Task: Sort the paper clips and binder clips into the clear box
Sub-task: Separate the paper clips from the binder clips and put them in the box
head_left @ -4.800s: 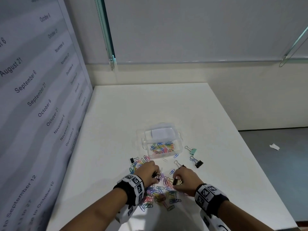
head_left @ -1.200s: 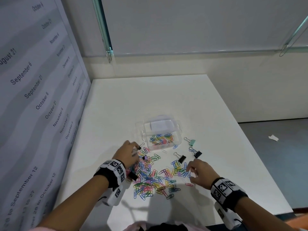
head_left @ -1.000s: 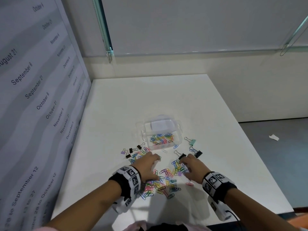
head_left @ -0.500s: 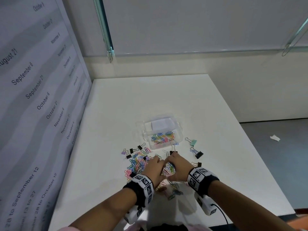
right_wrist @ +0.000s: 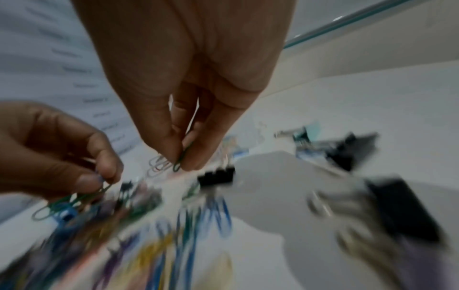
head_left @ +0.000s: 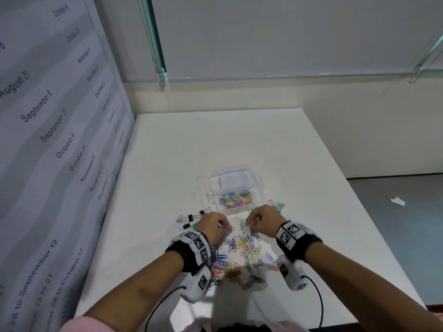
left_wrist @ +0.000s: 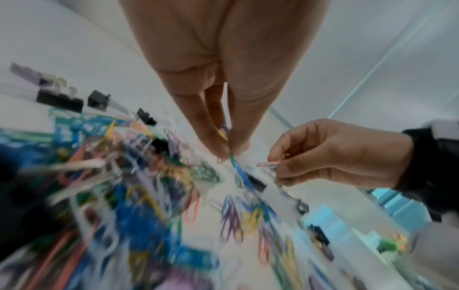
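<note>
The clear box [head_left: 260, 185] stands mid-table, with colored paper clips [head_left: 236, 198] in its near compartment. A loose pile of paper clips [head_left: 242, 252] lies in front of it. Just short of the box, above the pile's far edge, my left hand [head_left: 224, 227] pinches a few green, blue and yellow paper clips [left_wrist: 236, 166] between thumb and fingers. Beside it, my right hand [head_left: 249, 221] pinches a green clip and some pale paper clips [right_wrist: 161, 164]. Black and lilac binder clips [head_left: 188, 220] lie left of the pile. A mint binder clip [head_left: 279, 206] lies to the right of the box.
The white table [head_left: 215, 144] meets a printed date banner [head_left: 48, 140] along its left side. Its right edge drops to a grey floor with a paper scrap [head_left: 398, 201]. More black binder clips [right_wrist: 216, 176] lie under my right hand.
Both hands were together down on the pile half a second ago. They have since lifted, parted, and moved toward the box, each with clips pinched.
</note>
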{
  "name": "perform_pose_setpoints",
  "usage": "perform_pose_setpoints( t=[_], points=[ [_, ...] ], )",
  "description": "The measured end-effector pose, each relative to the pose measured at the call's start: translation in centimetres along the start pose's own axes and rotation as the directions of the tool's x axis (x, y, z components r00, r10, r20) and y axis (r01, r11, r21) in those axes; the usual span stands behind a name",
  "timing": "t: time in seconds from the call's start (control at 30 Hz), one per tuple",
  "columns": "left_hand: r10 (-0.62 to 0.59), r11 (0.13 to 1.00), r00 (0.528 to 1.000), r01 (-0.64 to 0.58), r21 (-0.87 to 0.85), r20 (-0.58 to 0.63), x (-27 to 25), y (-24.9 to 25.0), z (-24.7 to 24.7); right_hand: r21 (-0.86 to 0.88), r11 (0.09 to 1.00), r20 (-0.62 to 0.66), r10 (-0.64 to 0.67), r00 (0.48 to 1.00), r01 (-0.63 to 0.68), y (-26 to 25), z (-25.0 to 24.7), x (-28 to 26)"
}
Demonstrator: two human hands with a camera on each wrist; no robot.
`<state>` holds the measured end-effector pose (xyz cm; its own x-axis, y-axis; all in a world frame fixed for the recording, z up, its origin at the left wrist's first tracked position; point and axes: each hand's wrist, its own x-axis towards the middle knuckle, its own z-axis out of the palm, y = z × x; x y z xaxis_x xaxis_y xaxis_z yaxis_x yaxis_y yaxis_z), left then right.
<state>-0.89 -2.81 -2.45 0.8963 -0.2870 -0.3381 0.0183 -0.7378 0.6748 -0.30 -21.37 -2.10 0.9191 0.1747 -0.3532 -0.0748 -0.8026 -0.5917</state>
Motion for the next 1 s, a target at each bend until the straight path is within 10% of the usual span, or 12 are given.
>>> perform_pose_setpoints(
  t=[0.27, 0.47, 0.8, 1.0],
  points=[
    [0.010, 0.982, 0.983, -0.044, -0.182, -0.183, 3.6, 2.6, -4.4, 0.095, 0.992, -0.269, -0.054, 0.962, 0.082, -2.4, -3.1, 3.7],
    [0.008, 0.973, 0.965, -0.068, -0.219, -0.261, 5.5, 3.3, -4.5, -0.107, 0.993, -0.153, -0.056, 0.987, 0.040, -0.7, -1.2, 3.2],
    [0.054, 0.996, 0.997, -0.057, -0.064, -0.047, 3.9, 1.4, -2.2, -0.178, 0.977, 0.259, -0.068, 0.963, 0.117, 2.4, 1.5, -3.5],
    [0.133, 0.989, 0.991, -0.133, 0.066, -0.005, 2.9, 0.5, -1.0, -0.191, 0.978, 0.235, -0.037, 0.971, 0.084, 3.6, 2.9, -5.2]
  ],
)
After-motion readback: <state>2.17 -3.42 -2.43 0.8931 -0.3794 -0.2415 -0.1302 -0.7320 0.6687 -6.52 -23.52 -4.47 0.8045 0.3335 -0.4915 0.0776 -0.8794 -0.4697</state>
